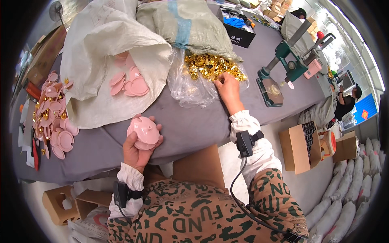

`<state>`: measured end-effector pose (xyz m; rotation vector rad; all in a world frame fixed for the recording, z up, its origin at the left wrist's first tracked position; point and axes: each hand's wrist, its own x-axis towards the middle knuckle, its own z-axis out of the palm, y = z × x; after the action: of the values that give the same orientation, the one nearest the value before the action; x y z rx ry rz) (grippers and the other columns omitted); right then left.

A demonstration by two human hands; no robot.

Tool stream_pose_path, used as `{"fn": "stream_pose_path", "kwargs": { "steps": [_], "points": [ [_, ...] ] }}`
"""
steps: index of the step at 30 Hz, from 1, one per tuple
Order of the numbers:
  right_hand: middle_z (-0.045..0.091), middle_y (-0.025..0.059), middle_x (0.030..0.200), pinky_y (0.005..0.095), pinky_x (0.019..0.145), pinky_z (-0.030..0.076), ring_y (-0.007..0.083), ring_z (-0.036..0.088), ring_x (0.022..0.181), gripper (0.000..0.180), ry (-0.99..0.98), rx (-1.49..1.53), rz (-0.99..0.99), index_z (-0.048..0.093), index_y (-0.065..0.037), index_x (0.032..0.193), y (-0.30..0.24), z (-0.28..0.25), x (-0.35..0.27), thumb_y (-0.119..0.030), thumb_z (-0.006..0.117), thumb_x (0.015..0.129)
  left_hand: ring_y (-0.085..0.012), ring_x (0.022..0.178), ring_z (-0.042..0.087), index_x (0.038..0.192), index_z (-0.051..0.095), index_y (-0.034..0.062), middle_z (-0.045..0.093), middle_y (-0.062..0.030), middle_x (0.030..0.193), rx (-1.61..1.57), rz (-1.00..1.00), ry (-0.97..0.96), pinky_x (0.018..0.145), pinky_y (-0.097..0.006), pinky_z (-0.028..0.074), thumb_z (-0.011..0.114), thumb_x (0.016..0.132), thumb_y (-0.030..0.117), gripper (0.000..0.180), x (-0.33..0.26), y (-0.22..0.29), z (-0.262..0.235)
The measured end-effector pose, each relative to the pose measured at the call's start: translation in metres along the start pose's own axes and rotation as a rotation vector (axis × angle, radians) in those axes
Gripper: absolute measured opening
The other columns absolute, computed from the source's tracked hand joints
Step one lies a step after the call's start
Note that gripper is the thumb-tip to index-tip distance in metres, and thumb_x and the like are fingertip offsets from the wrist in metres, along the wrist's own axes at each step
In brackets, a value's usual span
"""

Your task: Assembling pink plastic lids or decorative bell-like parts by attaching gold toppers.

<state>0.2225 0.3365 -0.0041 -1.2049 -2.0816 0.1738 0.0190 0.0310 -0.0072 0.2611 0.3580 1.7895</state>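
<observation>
Two or more round pink plastic lids, stacked face to face, rest in my left hand, whose fingers wrap round their edges. At the near edge of a heap of shiny gold knobs, my right hand has its thumb and fingertips pinched together. What sits between those fingertips is too small to make out. The gold knobs spill from a clear plastic bag lying under a stuffed woven sack. Left of my right hand, a white woven sack gapes toward me with loose pink lids inside its mouth.
A pile of pink lids with gold knobs covers the table's left end, beside red-handled pliers. A green hand press stands at the right. A black box sits behind. Open cartons and white sacks occupy the right floor.
</observation>
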Motion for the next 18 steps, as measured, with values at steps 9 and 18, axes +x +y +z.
{"fn": "stream_pose_path", "kwargs": {
  "steps": [9, 18],
  "points": [
    [0.063, 0.0036, 0.088, 0.0244, 0.069, 0.051, 0.0087, 0.060, 0.074, 0.036, -0.482, 0.958, 0.261, 0.064, 0.002, 0.113, -0.089, -0.054, -0.054, 0.001, 0.068, 0.078, -0.0398, 0.122, 0.051, 0.137, 0.039, 0.0162, 0.047, -0.0182, 0.135, -0.003, 0.027, 0.015, 0.095, -0.057, 0.048, 0.066, 0.085, 0.020, 0.058, 0.003, 0.000, 0.003],
    [0.068, 0.0104, 0.104, 0.0260, 0.075, 0.054, 0.0171, 0.067, 0.087, 0.032, -0.633, 0.812, -0.444, 0.067, -0.005, 0.111, -0.163, -0.038, -0.088, 0.003, 0.070, 0.079, -0.0261, 0.110, 0.056, 0.133, 0.037, 0.0109, 0.050, -0.0127, 0.124, 0.091, 0.015, -0.011, 0.092, -0.050, 0.053, 0.069, 0.085, 0.020, 0.058, -0.004, 0.005, 0.008]
  ]
}}
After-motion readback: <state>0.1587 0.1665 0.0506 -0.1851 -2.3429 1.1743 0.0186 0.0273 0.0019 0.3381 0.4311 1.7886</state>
